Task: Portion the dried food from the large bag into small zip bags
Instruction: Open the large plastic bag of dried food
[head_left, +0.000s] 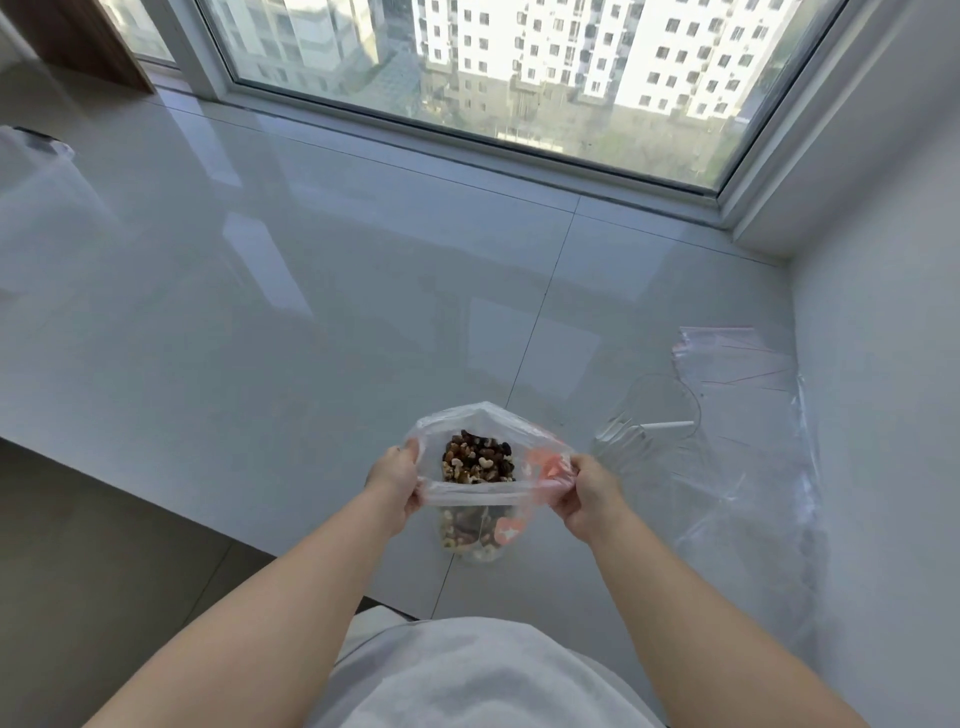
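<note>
Both hands hold the large bag (483, 499) open above the white tiled sill (260, 312), near its front edge. The left hand (396, 480) pinches the left side of the bag's mouth, and the right hand (584, 491) pinches the right side, fingers curled around the plastic. The dried food (478, 462), dark and pale pieces, sits inside. A stack of small zip bags (737, 364) lies to the right near the wall.
</note>
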